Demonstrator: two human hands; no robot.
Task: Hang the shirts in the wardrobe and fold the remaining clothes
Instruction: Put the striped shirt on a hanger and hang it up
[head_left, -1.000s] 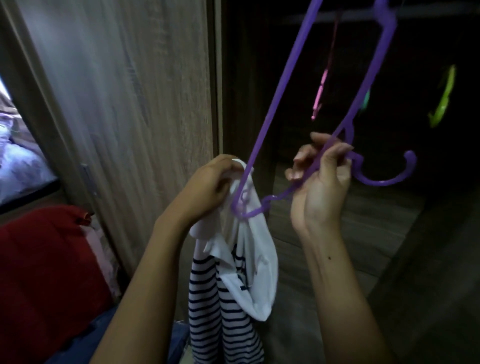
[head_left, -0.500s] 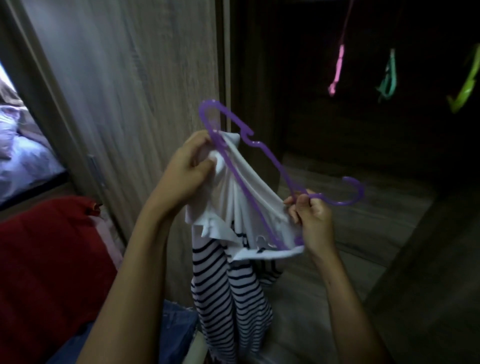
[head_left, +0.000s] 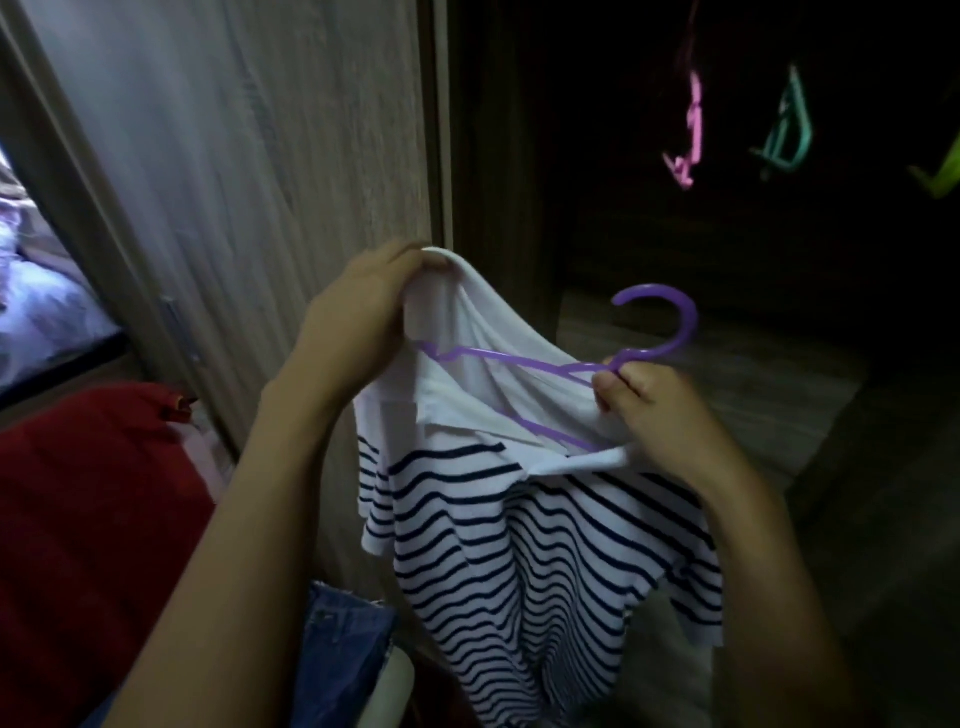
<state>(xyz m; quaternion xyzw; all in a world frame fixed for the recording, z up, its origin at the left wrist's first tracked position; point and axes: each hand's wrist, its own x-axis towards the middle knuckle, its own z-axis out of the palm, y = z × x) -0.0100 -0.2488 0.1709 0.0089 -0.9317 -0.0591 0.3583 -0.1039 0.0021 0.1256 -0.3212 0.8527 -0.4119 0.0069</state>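
Dark wardrobe (head_left: 753, 374) ahead, door (head_left: 260, 156) at left, three coloured hangers (head_left: 688, 140) hanging inside. My left hand (head_left: 358, 312) grips the striped shirt (head_left: 519, 545) by its white shoulder, fingers curled into the cloth. My right hand (head_left: 654, 415) pinches the purple hanger (head_left: 660, 322) at its neck; the hanger lies through the collar, the shirt hanging between both hands.

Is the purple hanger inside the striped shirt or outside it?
Partly inside: the purple hanger runs into the striped shirt through its collar, far end under white cloth; the hook sticks out.
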